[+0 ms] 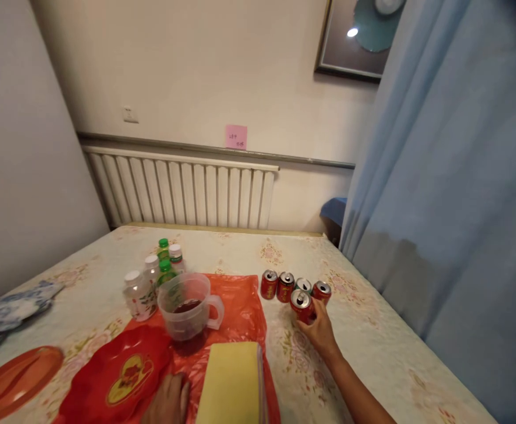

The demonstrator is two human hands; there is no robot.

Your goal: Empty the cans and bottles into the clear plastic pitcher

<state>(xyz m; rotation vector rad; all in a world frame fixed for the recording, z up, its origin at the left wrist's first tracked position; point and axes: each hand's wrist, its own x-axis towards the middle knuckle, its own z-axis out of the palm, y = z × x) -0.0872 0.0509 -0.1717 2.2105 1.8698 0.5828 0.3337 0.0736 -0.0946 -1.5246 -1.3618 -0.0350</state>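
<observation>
My right hand [318,331] reaches forward and wraps its fingers round a red drink can [302,305] standing on the table. Just behind it stand three more red cans [286,285] in a row. My left hand [167,401] rests at the bottom edge on a red bag [116,377], its fingers curled; what they hold, if anything, is hidden. A clear plastic jug [188,310] with dark liquid stands on an orange plastic sheet [240,300]. A yellow pad [232,386] lies beside my left hand.
Several small bottles [154,274] with white and green caps cluster left of the jug. An orange plate [15,377] and a blue-white cloth [6,312] lie at the far left. A radiator [182,188] lines the wall; a blue curtain [452,194] hangs at right.
</observation>
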